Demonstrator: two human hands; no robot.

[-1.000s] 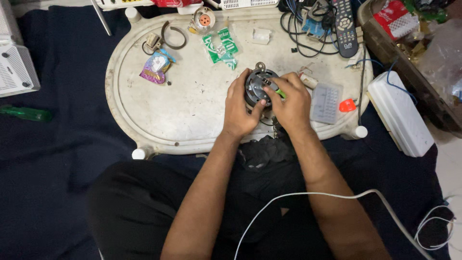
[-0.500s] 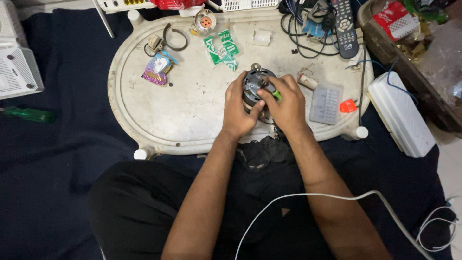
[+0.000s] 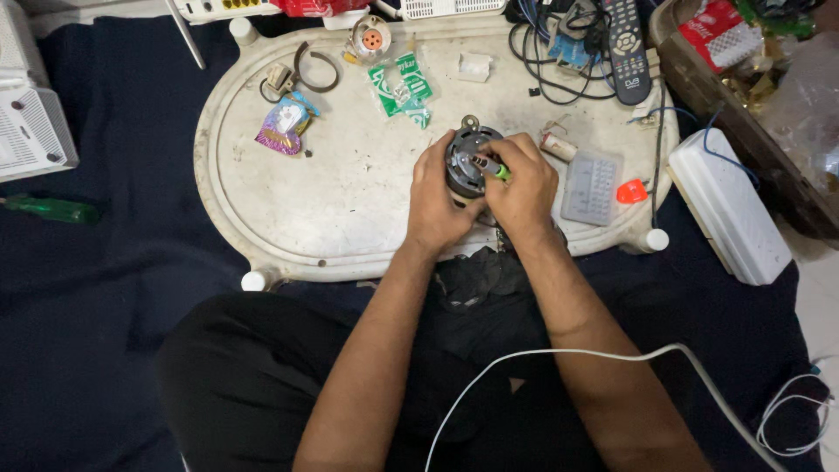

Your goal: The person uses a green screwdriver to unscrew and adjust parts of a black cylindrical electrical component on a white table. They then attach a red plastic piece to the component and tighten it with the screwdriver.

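At the far left edge, a green-handled screwdriver (image 3: 48,210) lies on the dark blue cloth (image 3: 114,288), just below a white ventilated plastic box (image 3: 31,131). Further right begins the white oval tabletop (image 3: 288,218), scuffed and stained, carrying a crumpled purple foil wrapper (image 3: 283,127) near a dark metal ring (image 3: 315,68), then a green and white plastic sachet (image 3: 400,87) toward the top middle. Near the tabletop's centre the left hand (image 3: 441,203) is clenched around the left side of a round grey metal electric motor (image 3: 468,160), which stands on the tabletop close to its near rim. Touching the motor's other side, the right hand (image 3: 524,188) has its grip closed on a small green-handled tool (image 3: 495,170) whose tip meets the motor's top. Just right of that hand lie a pale grey rubber keypad (image 3: 592,186) and a small orange plastic cap (image 3: 630,191). Above them rests a black remote control (image 3: 626,39) beside tangled black cables (image 3: 542,48), and off the tabletop's right end sits a long white plastic casing (image 3: 725,205).
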